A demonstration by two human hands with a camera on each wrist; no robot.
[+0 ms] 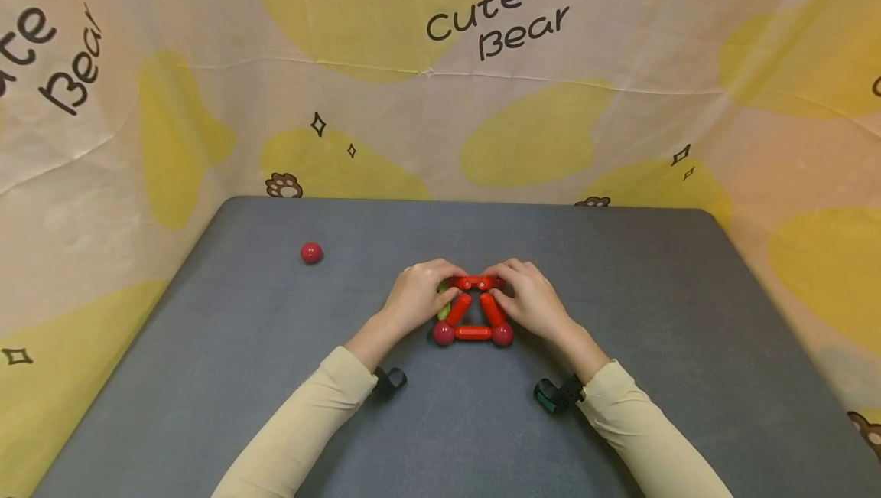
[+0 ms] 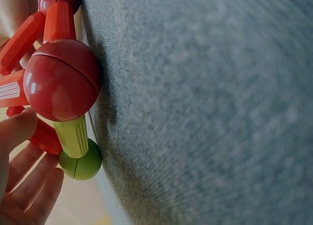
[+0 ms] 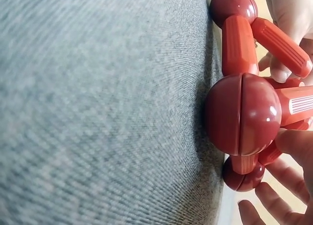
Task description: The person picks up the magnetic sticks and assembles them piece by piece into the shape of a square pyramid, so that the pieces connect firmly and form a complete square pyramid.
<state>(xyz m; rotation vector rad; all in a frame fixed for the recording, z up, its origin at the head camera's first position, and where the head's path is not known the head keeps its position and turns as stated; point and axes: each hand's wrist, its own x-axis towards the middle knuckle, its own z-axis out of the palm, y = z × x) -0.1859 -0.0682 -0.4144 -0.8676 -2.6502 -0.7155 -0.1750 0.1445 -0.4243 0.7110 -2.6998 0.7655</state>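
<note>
A frame of toy building rods and balls lies between the hands. At its front, a red rod [image 1: 473, 333] joins two dark red balls, the left ball [image 1: 443, 333] and the right ball [image 1: 502, 333]. From each front ball a red rod slants up and inward. A light green rod [image 2: 73, 138] runs back to a green ball [image 2: 80, 162]; on the other side is a rear dark red ball [image 3: 243, 175]. My left hand [image 1: 421, 295] pinches a red rod [image 2: 46, 137] by the green ball. My right hand [image 1: 531, 301] pinches another red rod [image 3: 271, 153] opposite.
A loose red ball [image 1: 312, 253] lies at the back left of the grey table [image 1: 206, 375]. Patterned cloth [image 1: 385, 100] hangs behind the table and along its sides. A black strap device [image 1: 390, 381] is at the left wrist, another strap device [image 1: 556, 395] at the right.
</note>
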